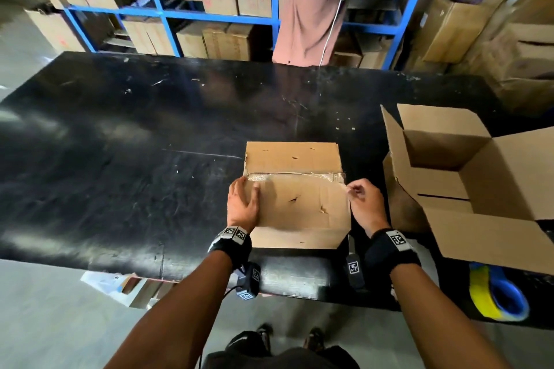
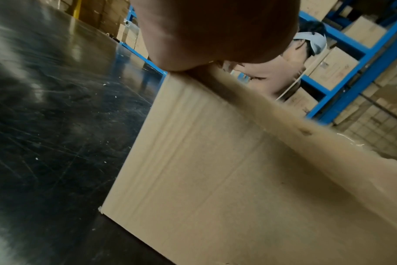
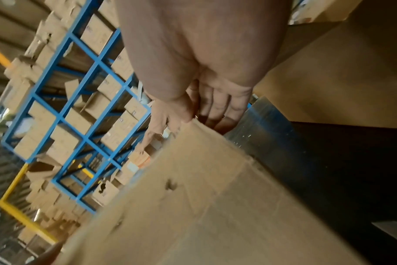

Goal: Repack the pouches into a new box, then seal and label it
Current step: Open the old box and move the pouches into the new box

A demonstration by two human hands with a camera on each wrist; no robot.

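A closed, worn cardboard box [image 1: 296,207] stands on the black table [image 1: 120,144], with a strip of clear tape [image 1: 293,176] across its top seam. My left hand [image 1: 244,199] lies flat on the box's top left part, fingers straight; in the left wrist view the palm [image 2: 211,32] rests on the box's top edge [image 2: 215,179]. My right hand [image 1: 353,190] is at the box's right edge and pinches the loose end of the tape. In the right wrist view its curled fingers [image 3: 215,107] sit at the box's corner [image 3: 193,206]. No pouches show.
An open, empty cardboard box [image 1: 467,177] stands to the right, flaps spread. A yellow and blue tape roll [image 1: 494,293] lies at the table's near right edge. A person in a pink garment [image 1: 305,9] stands across the table before blue shelving [image 1: 162,12] full of cartons.
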